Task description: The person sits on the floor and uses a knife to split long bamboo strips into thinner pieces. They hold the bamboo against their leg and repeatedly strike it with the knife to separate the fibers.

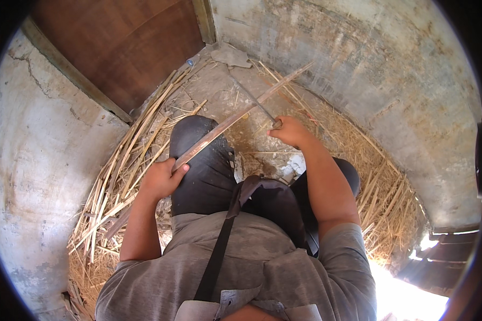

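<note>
A long, flat bamboo strip (219, 128) slants from my lap up toward the right wall. My left hand (163, 178) is closed round its near end, beside my left knee, with the thumb lying along it. My right hand (289, 131) is closed on the handle of a long, narrow knife (251, 98), whose grey blade points away and to the left. The blade crosses the bamboo strip a little past my knees. Whether the edge bites into the strip cannot be made out.
Long split bamboo strips (139, 134) lie along the left wall. Shavings (385, 187) heap up on the right. A brown door (128, 43) stands at the far left, weathered walls (369, 69) close in on both sides, and a dark bag (270, 198) rests on my lap.
</note>
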A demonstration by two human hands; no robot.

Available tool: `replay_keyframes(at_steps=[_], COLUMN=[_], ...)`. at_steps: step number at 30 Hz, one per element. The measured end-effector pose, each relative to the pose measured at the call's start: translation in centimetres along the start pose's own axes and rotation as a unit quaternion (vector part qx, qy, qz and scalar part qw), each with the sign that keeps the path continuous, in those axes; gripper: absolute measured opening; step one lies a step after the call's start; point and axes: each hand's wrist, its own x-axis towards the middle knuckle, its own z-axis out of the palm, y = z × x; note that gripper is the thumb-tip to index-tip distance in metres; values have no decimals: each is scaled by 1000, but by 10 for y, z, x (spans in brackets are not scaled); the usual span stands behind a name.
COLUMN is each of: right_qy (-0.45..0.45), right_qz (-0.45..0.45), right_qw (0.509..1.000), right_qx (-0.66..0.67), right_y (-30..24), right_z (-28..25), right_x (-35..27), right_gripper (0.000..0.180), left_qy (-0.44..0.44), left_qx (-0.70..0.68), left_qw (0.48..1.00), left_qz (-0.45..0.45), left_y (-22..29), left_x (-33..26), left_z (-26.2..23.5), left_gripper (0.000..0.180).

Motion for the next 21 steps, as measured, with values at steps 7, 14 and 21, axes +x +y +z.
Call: replay_keyframes(at_steps=[7, 14, 21], right_qy=[-59, -52, -57], right_qz=[-84, -88, -82], right_qw=[995, 994, 995], right_qx=[-16, -36, -29], right_y=[-14, -15, -10], right_z=[11, 8, 9], right_x=[-2, -3, 0], right_gripper=[60, 57, 54], left_qy=[4, -3, -11], left_qx=[6, -2, 5], left_qw=[1000, 1000, 1000], left_qz=[10, 2, -6], left_y=[-3, -5, -1], left_x=[2, 1, 0], left_z=[2, 4, 1], left_gripper=[52, 52, 52])
